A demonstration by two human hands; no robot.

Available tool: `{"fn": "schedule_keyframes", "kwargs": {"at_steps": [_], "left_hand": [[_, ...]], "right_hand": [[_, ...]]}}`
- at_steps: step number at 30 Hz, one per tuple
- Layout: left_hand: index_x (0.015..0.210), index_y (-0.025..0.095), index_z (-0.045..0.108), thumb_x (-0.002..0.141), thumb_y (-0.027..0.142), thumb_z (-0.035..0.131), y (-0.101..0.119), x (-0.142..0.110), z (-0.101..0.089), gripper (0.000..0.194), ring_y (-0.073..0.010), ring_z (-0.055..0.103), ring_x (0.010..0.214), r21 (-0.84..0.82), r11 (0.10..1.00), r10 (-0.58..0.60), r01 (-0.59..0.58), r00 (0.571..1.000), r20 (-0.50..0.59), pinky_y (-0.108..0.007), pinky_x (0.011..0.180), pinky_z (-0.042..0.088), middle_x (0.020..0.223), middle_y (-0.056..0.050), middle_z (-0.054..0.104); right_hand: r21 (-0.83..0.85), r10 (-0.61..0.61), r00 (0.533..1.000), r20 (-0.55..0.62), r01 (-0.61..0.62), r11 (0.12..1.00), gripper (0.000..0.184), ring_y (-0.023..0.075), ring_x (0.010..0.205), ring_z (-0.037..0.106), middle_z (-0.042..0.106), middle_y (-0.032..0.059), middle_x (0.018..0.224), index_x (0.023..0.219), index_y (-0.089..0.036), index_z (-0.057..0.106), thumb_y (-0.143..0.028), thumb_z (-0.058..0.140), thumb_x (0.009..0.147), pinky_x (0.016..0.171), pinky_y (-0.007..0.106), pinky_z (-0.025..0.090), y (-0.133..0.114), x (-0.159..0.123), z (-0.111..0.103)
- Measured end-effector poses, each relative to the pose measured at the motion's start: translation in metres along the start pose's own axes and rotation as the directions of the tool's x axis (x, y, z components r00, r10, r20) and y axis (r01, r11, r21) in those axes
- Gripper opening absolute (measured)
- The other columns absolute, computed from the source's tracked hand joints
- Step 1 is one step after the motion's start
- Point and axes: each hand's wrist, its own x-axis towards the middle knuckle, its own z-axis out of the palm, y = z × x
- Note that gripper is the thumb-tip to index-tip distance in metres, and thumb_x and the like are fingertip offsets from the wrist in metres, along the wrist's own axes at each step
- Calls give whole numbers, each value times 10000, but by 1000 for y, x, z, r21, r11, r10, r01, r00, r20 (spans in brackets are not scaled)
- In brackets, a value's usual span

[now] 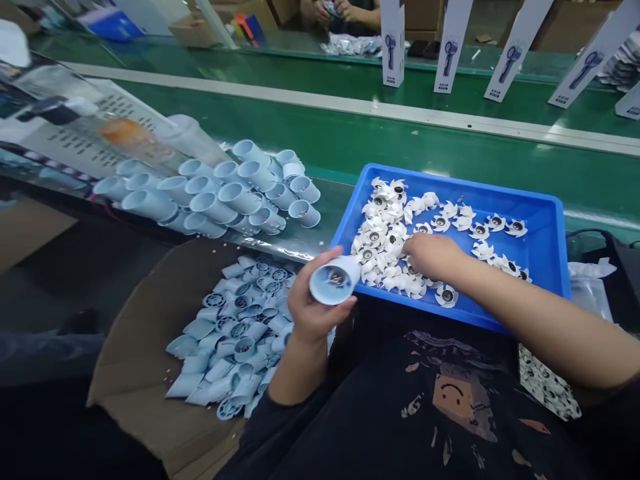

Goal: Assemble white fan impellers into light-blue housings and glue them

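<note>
My left hand (311, 310) is wrapped round a light-blue tubular fan housing (331, 285). Its open end faces me, and coloured wires show inside. At the left part of a blue plastic tray (543, 267), my right hand (434, 257) reaches in with curled fingers among the white fan impellers (377, 237). The fingertips are down in the pile, so whatever they pinch is hidden. Most impellers have a dark round hub, and they lie thickest on the tray's left side.
Many similar light-blue housings (210, 207) stand grouped on the bench at left. Below, a large cardboard box (135, 347) holds a heap of housings. Across the green bench (320, 147), white product boxes (450, 50) stand upright. Another person's hands (335, 10) are at the far side.
</note>
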Motion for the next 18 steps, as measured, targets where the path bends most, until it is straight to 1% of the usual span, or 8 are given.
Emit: {"fn": "schedule_keyframes", "kwargs": {"at_steps": [3, 7, 10, 12, 13, 15, 16, 18], "left_hand": [[1209, 221, 527, 809, 489, 597, 18, 5, 17, 486, -320, 592, 1175, -61, 998, 31, -21, 987, 161, -525, 1021, 451, 1138, -119, 667], [1267, 230, 436, 797, 467, 628, 26, 4, 29, 561, -261, 672, 983, -101, 994, 51, -29, 974, 223, -461, 930, 514, 1001, -95, 669], [1262, 225, 440, 738, 495, 729, 33, 6, 34, 656, -243, 678, 904, 28, 997, 63, -75, 954, 291, -418, 865, 529, 959, -79, 691], [1164, 221, 510, 736, 491, 736, 40, 9, 37, 554, -245, 682, 900, 130, 980, 99, -152, 934, 342, -437, 916, 497, 946, -64, 712], [1110, 218, 533, 752, 474, 720, 43, 11, 39, 478, -240, 687, 886, 157, 970, 117, -186, 923, 366, -446, 940, 481, 944, -58, 719], [1043, 210, 551, 787, 437, 667, 51, 13, 43, 361, -233, 695, 876, 173, 956, 143, -235, 895, 421, -471, 1001, 438, 946, -52, 727], [1032, 208, 554, 797, 429, 641, 54, 14, 46, 334, -233, 698, 885, 170, 952, 153, -253, 879, 452, -488, 1035, 409, 948, -52, 730], [1032, 207, 562, 800, 413, 613, 61, 15, 51, 315, -234, 702, 896, 156, 947, 165, -280, 845, 509, -514, 1092, 349, 943, -48, 735]], "right_hand": [[-13, 96, 995, 36, -95, 995, 203, 184, 924, 620, 639, 90, 1068, 1054, -142, 626, -274, 557, 916, 778, 355, 524, 2, 0, 1], [7, 148, 988, 33, -148, 989, 163, 207, 886, 629, 649, 108, 1004, 981, -124, 641, -241, 568, 895, 761, 366, 516, 9, -10, -3], [36, 127, 988, -91, -124, 992, 265, 274, 1026, 604, 595, 175, 1178, 1140, -114, 595, -168, 461, 918, 838, 406, 474, 11, -39, -7], [81, 12, 972, -235, 7, 997, 317, 250, 1147, 539, 543, 143, 1278, 1249, -153, 518, -195, 421, 950, 924, 383, 433, 7, -66, -8], [110, -106, 931, -350, 153, 982, 306, 236, 1150, 528, 561, 128, 1250, 1242, -158, 517, -206, 437, 950, 933, 366, 421, 4, -80, -7], [46, -285, 803, -524, 361, 932, 258, 226, 1060, 544, 613, 94, 1145, 1189, -175, 545, -217, 449, 954, 888, 357, 407, -3, -103, -2], [-6, -341, 747, -570, 412, 911, 230, 221, 994, 548, 631, 83, 1090, 1152, -176, 565, -204, 458, 950, 850, 352, 395, -6, -112, 1], [-85, -382, 715, -586, 414, 906, 178, 204, 885, 524, 640, 64, 1011, 1072, -184, 606, -181, 491, 935, 777, 331, 356, -9, -122, 7]]}}
